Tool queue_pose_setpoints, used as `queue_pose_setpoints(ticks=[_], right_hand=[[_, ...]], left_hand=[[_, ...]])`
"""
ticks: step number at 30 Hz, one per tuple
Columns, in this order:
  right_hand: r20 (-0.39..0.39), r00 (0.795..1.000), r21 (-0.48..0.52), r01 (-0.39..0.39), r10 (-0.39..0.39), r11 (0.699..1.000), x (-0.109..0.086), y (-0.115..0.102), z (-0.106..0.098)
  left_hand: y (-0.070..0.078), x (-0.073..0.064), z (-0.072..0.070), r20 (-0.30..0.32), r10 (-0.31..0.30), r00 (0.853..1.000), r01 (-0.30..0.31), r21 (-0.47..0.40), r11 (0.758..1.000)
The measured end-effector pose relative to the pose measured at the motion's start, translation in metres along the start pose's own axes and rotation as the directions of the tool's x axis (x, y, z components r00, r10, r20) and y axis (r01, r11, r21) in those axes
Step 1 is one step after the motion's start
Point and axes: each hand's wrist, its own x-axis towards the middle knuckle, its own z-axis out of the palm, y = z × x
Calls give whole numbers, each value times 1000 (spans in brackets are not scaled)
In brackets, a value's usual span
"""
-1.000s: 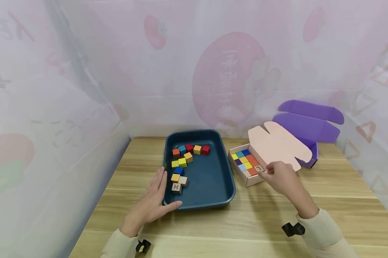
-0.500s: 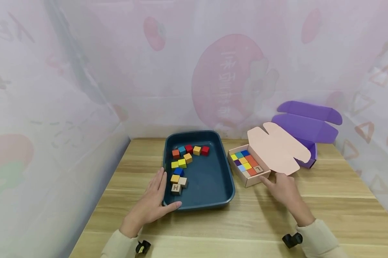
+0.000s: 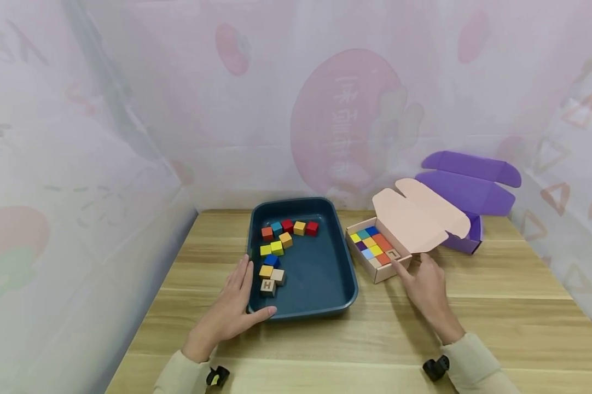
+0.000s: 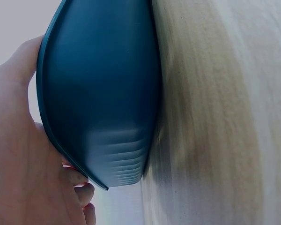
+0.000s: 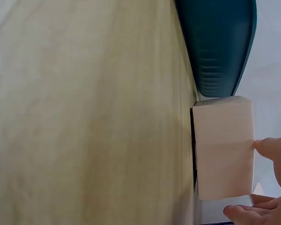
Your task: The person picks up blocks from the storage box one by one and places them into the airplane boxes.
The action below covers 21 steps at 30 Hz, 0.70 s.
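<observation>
My left hand point(image 3: 227, 306) rests along the left side of a dark blue tray point(image 3: 306, 316), fingers straight and thumb over the near rim. Wooden cubes lie in the tray's left and far parts, among them a plain one lettered H point(image 3: 268, 287). To the right stands a peach cardboard box point(image 3: 386, 275) holding a block of coloured cubes, with a lettered plain cube point(image 3: 392, 254) in its near right corner. At that corner is my right hand point(image 3: 428, 284). Its thumb touches the box's near wall top, and its curled fingers are at the raised lid flap point(image 3: 421, 216).
Behind the peach box stands an open purple box point(image 3: 465, 241), its lid leaning back. The wooden table point(image 3: 315, 350) ends at a pale printed curtain point(image 3: 256, 109). The tray stands close beside the peach box, as the right wrist view also shows.
My right hand has gone from the lettered cube to the box's near right corner, leaving the cube in the box. The peach lid has tilted up slightly. The left hand has stayed put.
</observation>
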Motion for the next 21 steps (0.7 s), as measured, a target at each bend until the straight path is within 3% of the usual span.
queue_pose_setpoints(ticks=[6,11,16,21], right_hand=[[49,988,232,-151,143,961,5,4,4],[57,983,286,-182,173,941,10,2,4],[127,975,333,-213,180,918,22,5,3],[186,975,412,-189,120,891,38,13,3]], left_hand=[[1,1,0,8,-5,1000,5,11,1000],[0,0,2,10,-7,1000,7,17,1000],[-1,1,1,19,-18,1000,17,15,1000],[0,1,0,15,-14,1000,14,11,1000]])
